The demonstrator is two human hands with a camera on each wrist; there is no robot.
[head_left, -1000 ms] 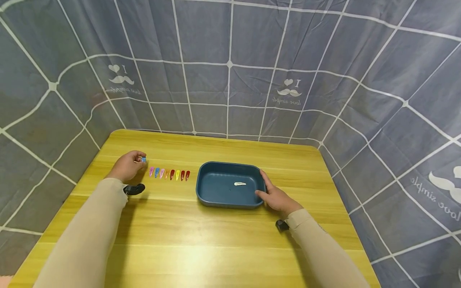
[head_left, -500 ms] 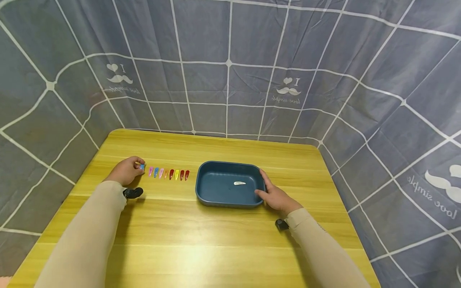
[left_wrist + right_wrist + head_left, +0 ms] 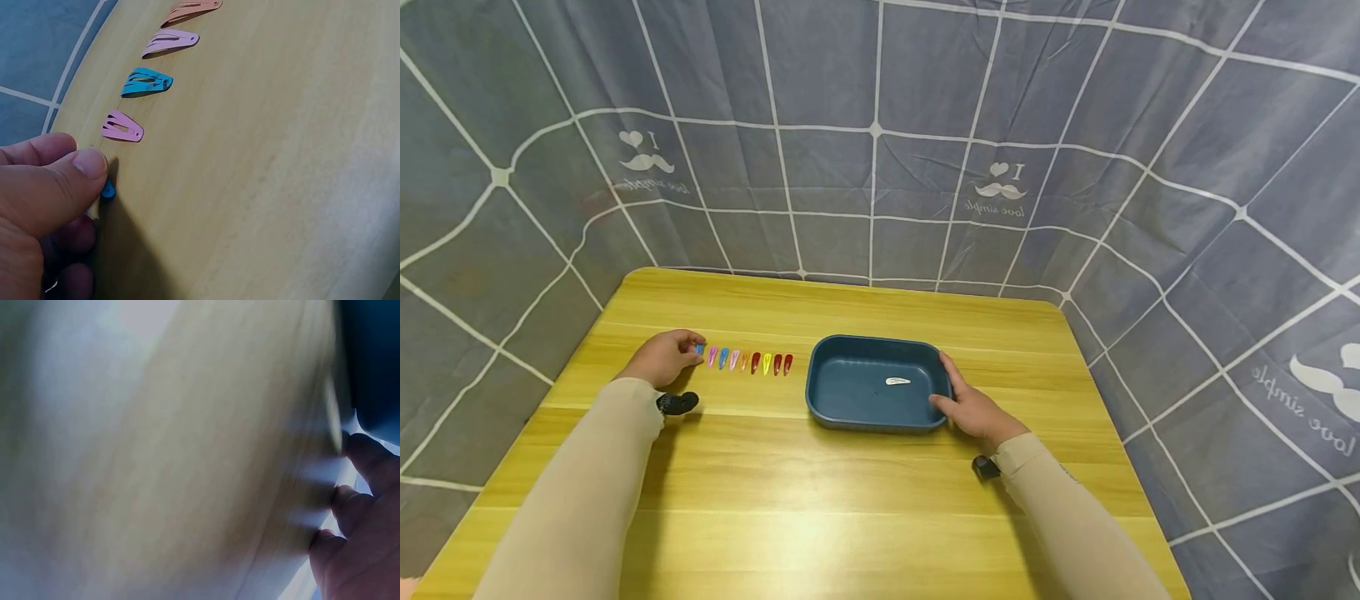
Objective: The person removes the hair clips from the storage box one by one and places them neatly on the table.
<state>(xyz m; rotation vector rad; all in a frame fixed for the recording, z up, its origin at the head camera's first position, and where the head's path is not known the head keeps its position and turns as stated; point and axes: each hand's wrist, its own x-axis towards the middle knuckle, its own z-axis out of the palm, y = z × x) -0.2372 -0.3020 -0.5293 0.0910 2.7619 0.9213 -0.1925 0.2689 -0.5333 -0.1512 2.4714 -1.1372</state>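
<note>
My left hand [image 3: 661, 360] pinches a blue snap hair clip [image 3: 108, 189] between thumb and fingers at the left end of a row of clips; most of the clip is hidden behind the thumb. Right beside it lies a pink hair clip [image 3: 124, 127], followed by another blue hair clip [image 3: 147, 82] and a light pink one [image 3: 171, 41]. With the thumb over the rim and fingers outside, my right hand [image 3: 979, 412] holds the right end of a dark blue rectangular bin [image 3: 874, 425]. Inside the bin lies a white hair clip [image 3: 897, 381].
The row runs on toward the bin with an orange clip [image 3: 745, 361], a yellow clip [image 3: 767, 363] and several dark red clips [image 3: 787, 364]. All lie on a yellow wood-grain table [image 3: 820, 517]. A grey curtain with white lines [image 3: 835, 175] surrounds its back and sides.
My left hand has brought the blue hair clip a little nearer to me, down into line with the row's left end. The right hand stays on the bin.
</note>
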